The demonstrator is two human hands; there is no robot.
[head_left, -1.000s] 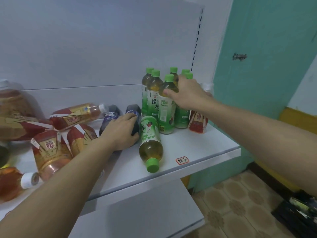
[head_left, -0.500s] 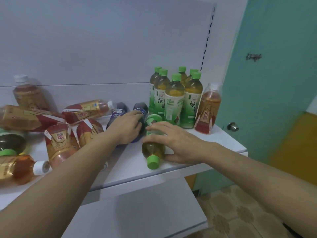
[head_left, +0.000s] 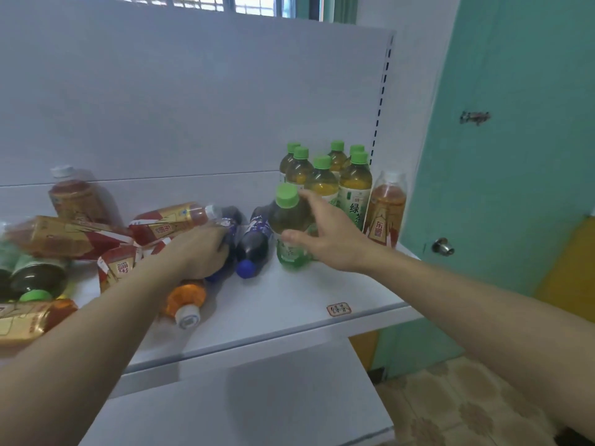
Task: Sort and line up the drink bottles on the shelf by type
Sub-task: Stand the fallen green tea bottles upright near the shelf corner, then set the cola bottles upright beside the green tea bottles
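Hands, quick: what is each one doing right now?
Left hand: curled over a dark bottle lying on the shelf.
Right hand: grip around an upright green-capped bottle.

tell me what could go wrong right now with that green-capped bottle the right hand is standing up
1. The green-capped tea bottle looks tilted in the right hand; released early, it may topple into the standing green-capped row.
2. The left hand presses on a dark blue-capped soda bottle lying near the white shelf front; it could roll off.
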